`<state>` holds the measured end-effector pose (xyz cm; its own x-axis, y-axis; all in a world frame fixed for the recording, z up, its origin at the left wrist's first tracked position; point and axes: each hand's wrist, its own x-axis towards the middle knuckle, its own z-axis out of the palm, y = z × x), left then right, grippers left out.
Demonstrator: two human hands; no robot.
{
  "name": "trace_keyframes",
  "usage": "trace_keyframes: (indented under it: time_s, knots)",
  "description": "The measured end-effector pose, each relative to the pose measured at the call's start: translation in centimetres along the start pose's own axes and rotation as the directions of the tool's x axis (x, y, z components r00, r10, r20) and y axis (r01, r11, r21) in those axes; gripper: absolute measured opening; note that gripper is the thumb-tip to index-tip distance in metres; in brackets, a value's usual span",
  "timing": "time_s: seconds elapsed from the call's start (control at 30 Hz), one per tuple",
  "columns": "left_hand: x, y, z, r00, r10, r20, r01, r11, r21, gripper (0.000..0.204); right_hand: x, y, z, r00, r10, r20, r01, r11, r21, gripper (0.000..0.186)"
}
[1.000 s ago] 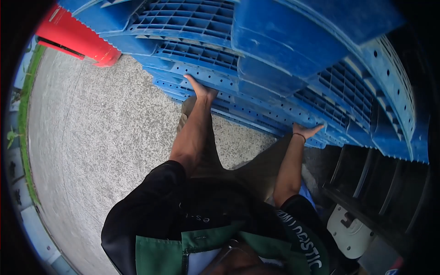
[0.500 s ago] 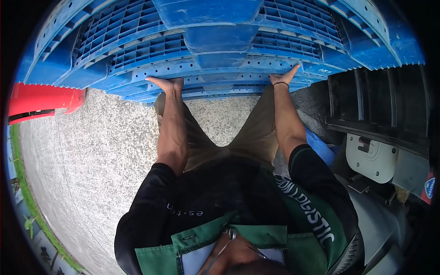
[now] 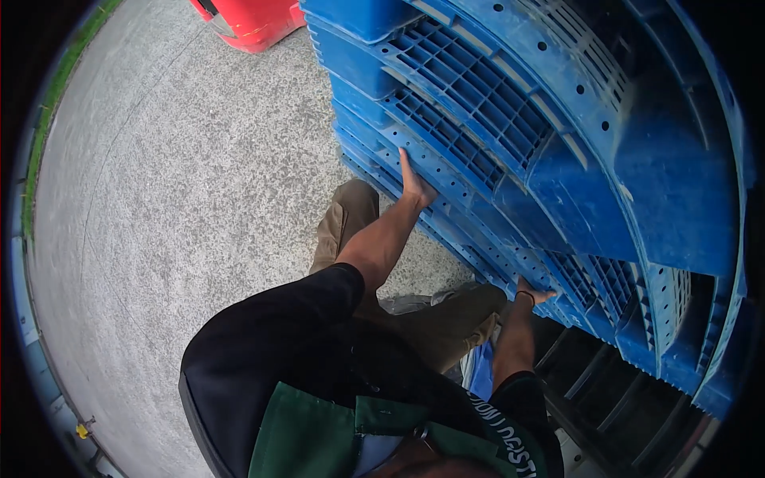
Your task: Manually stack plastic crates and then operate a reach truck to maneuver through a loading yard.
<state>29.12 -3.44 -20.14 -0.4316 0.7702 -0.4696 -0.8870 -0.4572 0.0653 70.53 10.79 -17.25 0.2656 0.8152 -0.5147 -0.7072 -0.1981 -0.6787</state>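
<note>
**Both hands flat against a stack of blue pallets**

The left hand is open, fingers straight and together, its palm pressed flat against the edge of a large blue moulded-plastic pallet with a gridded, slotted face. The hand grips nothing; it lies against the rim of the pallet's lower side, with the bare forearm running back down toward the body.

The right hand is also open, fingers spread along the same blue edge lower and further right. A dark band circles its wrist. Whether its fingertips curl under the rim cannot be told.

The pallet stands tilted on edge, rising up and away to the right of both hands and filling the upper right of the view. More blue pallet edges are layered just beside it on its left.

Below the hands are the person's khaki-trousered legs, standing on pale speckled concrete ground. A red plastic barrier sits well apart at the top. Dark black pallet-like frames lie beneath the blue stack at lower right.
</note>
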Motion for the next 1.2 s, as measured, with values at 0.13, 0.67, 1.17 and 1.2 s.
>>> trace_keyframes:
  time_s: [0.13,0.67,1.17,1.2]
  knots:
    - [-1.4,-3.1,0.1,0.998,-0.052,0.030,0.051,0.998,0.038,0.129,2.9,-3.0,-1.5,0.994,0.005,-0.109,-0.021,0.989,-0.144,0.105]
    - [2.0,1.7,1.7,0.972,-0.104,-0.210,0.107,0.994,0.000,0.137,1.2,2.3,1.2,0.992,-0.066,-0.107,0.067,0.998,0.003,0.112]
    - [5.1,5.4,2.5,0.992,-0.010,-0.123,0.020,0.996,0.082,0.134,-0.1,6.0,6.2,0.996,-0.070,0.050,0.074,0.995,-0.064,0.125]
    - [5.1,5.0,1.7,0.993,-0.018,-0.114,0.027,0.996,0.081,0.134,0.1,6.4,6.1,0.991,-0.096,0.092,0.101,0.994,-0.043,0.128]
